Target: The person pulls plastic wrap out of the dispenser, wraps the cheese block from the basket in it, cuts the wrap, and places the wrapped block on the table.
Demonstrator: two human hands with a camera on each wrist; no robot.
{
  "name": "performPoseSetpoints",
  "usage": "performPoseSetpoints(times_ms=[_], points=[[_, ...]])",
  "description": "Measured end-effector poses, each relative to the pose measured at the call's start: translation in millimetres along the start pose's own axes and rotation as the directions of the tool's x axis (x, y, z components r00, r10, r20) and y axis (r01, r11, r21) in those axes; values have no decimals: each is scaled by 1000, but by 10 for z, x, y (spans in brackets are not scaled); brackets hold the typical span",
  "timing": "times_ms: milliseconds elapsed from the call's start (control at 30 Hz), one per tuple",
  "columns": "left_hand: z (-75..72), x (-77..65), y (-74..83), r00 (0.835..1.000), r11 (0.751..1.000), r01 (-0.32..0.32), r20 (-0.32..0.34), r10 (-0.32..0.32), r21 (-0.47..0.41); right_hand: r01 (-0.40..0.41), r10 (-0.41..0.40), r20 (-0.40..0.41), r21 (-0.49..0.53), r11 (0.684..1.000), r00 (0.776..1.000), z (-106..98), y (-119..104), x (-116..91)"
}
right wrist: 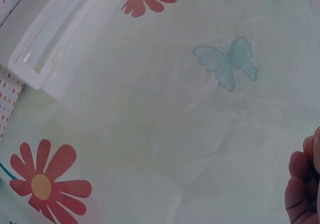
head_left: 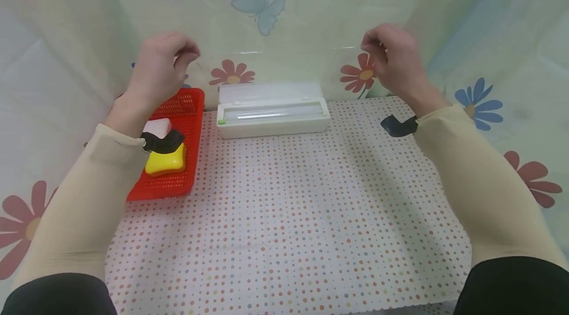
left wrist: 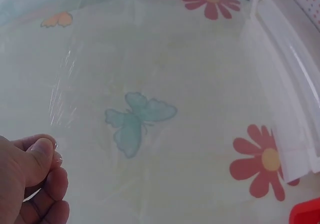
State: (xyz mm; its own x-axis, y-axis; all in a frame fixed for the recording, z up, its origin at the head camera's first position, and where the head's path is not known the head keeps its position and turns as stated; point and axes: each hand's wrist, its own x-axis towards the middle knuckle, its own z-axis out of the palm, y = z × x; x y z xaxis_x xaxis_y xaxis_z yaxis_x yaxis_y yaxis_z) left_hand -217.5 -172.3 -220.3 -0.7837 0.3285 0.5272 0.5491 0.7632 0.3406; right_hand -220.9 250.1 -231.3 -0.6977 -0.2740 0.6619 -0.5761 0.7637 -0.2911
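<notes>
A sheet of clear plastic wrap (left wrist: 61,97) is stretched between my raised hands, visible mostly by its glints. My left hand (head_left: 162,60) pinches one side of it between thumb and fingers; the left wrist view shows the film creased at those fingertips (left wrist: 47,146). On the other side my right hand (head_left: 395,56) pinches with thumb and forefinger; only its curled fingers (right wrist: 300,189) show at the right wrist view's edge. Below and between the hands sits a white wrap dispenser (head_left: 273,128), its translucent lid (head_left: 271,92) raised and a roll of film (head_left: 273,112) inside.
A red plastic basket (head_left: 193,157) stands at the left under my left forearm. It holds a yellow sponge-like block (head_left: 166,162) and a pale pink one (head_left: 157,127). The dotted tablecloth (head_left: 284,216) lies in front, and a flowered curtain (head_left: 311,14) hangs behind.
</notes>
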Motion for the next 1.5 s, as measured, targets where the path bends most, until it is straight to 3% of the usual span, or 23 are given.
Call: performPoseSetpoints(times_ms=[233,433,633,900,1133,1333,1500], points=[[-97,-211,143,998,998,-59,-16,60,25,107,-107,-25,-12,994,994,-137,-101,-178],[-164,-495,282,998,998,-59,3,59,23,186,-187,-23,-55,981,982,-238,-178,-385],[-217,-785,378,995,996,-94,14,94,-3,238,-237,-72,-3,971,969,-303,-306,-669],[-153,-1217,488,984,985,-173,46,173,-13,303,-301,-38,66,951,953,-360,-399,-1095],[-83,-1517,564,973,982,-187,132,188,-19,319,-322,52,58,946,945,-402,-451,-1451],[-7,-1709,603,958,987,-159,234,162,-32,381,-384,117,47,923,916,-366,-463,-1679],[90,-1859,601,918,991,-119,373,133,-62,426,-422,207,28,904,883,-309,-485,-1851]])
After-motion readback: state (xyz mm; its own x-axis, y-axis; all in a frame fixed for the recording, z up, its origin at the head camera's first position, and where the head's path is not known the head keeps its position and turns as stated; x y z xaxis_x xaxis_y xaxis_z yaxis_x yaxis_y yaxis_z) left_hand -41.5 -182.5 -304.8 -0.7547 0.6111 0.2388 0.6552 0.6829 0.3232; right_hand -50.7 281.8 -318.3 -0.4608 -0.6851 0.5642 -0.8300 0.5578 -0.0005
